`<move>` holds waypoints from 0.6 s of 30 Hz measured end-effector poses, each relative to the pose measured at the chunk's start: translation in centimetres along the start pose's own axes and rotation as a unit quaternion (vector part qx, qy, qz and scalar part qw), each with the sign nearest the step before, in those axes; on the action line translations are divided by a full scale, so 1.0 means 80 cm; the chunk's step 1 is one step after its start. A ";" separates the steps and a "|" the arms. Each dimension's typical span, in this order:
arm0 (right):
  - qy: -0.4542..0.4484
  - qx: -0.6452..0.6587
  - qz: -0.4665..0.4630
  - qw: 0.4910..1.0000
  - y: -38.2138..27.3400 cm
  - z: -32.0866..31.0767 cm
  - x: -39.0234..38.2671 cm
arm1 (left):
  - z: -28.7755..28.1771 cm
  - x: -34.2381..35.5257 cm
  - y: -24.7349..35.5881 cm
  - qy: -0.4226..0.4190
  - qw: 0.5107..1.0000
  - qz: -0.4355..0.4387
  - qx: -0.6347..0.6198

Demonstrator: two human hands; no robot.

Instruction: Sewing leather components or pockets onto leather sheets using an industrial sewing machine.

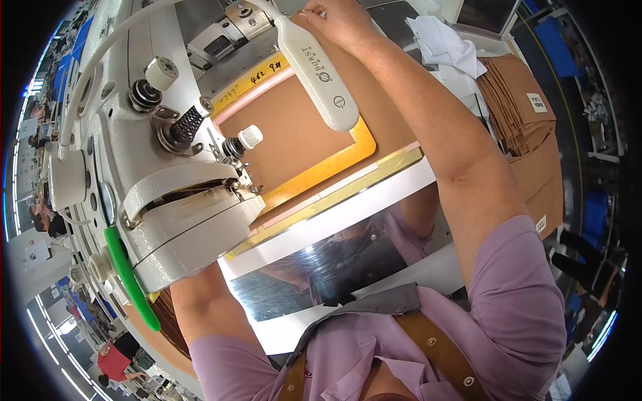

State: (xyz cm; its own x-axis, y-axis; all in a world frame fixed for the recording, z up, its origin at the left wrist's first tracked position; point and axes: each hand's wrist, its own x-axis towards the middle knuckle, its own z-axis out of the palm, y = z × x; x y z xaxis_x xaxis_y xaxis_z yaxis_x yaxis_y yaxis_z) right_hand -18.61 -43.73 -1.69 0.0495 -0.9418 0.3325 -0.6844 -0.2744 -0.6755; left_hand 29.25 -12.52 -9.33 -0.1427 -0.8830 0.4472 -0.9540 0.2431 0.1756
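Note:
An off-white sewing machine (157, 220) fills the left side, with a lamp (314, 73) hanging from above. An orange-yellow frame (317, 167) lies on brown fabric (391, 120) under the lamp and beside the needle area. My right hand (326, 21) is at the fabric's far top edge, its fingertips closed on it, and my forearm reaches diagonally across the right side. My left forearm comes up below the machine head, which hides that hand. A yellow strip (354, 187) runs along the near side of the fabric, above a shiny metal plate (321, 267).
Stacks of brown pieces (511, 107) sit at the right, beside white cloth (441, 47) and a screen (488, 13). A green-handled tool (127, 281) rests along the machine's left. Several other people work among machines at the far left, one in a red top (117, 361).

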 end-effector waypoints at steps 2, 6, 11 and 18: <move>0.042 -0.028 -0.050 0.997 0.015 0.001 -0.022 | -0.003 0.002 0.009 0.000 1.000 0.007 0.023; -0.013 0.002 -0.100 0.995 0.008 -0.063 -0.101 | 0.001 0.012 0.049 0.005 0.997 0.015 0.077; -0.057 -0.113 -0.155 0.980 0.013 -0.122 -0.228 | -0.027 0.040 0.196 -0.109 0.929 -0.300 -0.187; -0.126 -0.188 -0.134 0.965 0.018 -0.127 -0.279 | -0.042 0.021 0.215 -0.243 0.964 -0.103 0.044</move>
State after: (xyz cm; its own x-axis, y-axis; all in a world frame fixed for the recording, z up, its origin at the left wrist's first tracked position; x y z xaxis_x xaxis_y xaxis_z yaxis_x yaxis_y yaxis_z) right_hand -28.08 -21.16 -3.43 0.4046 -0.8772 0.2585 -0.8358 -0.4694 -0.2846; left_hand 13.47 -8.47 -2.61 -0.0341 -0.9978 -0.0565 -0.9908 0.0263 0.1328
